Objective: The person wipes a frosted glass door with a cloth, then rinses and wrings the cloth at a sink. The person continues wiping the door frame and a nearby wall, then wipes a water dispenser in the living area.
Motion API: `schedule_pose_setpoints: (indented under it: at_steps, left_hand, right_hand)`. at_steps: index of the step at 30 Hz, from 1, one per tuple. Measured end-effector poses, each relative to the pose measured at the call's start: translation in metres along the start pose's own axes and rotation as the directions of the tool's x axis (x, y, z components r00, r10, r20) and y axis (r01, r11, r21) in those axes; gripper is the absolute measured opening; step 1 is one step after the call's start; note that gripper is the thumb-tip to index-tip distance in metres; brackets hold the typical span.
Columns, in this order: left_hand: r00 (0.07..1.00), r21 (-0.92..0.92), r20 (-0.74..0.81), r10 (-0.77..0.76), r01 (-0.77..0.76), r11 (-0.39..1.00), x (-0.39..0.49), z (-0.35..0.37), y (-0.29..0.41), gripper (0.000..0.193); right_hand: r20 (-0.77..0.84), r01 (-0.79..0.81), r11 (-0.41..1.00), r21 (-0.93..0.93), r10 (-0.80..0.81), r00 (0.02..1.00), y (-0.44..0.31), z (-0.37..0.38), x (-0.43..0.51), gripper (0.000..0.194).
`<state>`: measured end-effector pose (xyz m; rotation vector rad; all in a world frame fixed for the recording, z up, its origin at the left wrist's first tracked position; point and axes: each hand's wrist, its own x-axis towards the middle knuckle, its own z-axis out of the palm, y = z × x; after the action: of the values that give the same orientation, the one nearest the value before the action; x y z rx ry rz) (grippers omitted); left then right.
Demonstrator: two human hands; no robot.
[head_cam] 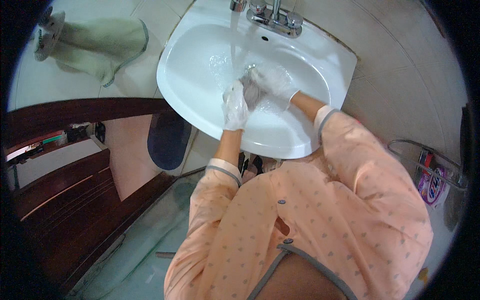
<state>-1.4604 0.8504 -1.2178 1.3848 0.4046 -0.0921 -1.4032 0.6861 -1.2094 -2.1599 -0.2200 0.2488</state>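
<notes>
Both of my hands wear thin whitish gloves, wet in places, and are over the white washbasin (187, 90). My left hand (235, 105) grips the side of a grey, soft-looking item (253, 93), too blurred to name exactly. Motion blurs my right hand (272, 80), whose fingers touch the upper end of that item near the metal drain (250, 67). How its fingers close is not clear. A stream of water (233, 41) falls into the basin from a chrome spout (238, 5) at the top, left of the chrome two-handle faucet (275, 18).
A pale green hand towel (101, 45) hangs on the tiled wall at left. Below it stands a dark wooden door frame (86, 107) beside a dark blue oval (168, 140). At right, a metal rack (423, 144) is near a purple detergent pack (433, 187).
</notes>
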Motion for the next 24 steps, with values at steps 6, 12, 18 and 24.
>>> schedule_pose_setpoints:
  at_steps: [6,12,18,24]
  left_hand:
    - [0.982,-0.003,0.011,-0.188,0.188,0.982,0.027,-0.022,0.013,0.020]
    - [1.000,0.413,-0.025,0.004,0.007,0.911,0.020,-0.044,0.009,0.020]
    - [0.998,0.480,-0.048,0.044,-0.016,0.877,0.004,-0.052,0.039,0.026]
    - [0.957,0.528,-0.139,0.253,-0.144,0.837,-0.003,-0.065,0.048,0.029]
  right_hand:
    - [0.199,0.245,0.774,-0.584,-0.156,0.967,-0.008,-0.087,-0.010,0.028]
    - [0.571,0.198,0.814,-0.547,0.189,0.799,0.011,-0.090,-0.072,0.030]
    - [0.812,0.109,0.979,-0.174,0.080,0.578,-0.022,-0.042,-0.082,0.036]
    - [0.701,0.109,0.988,-0.107,-0.003,0.713,-0.082,0.028,-0.052,0.043]
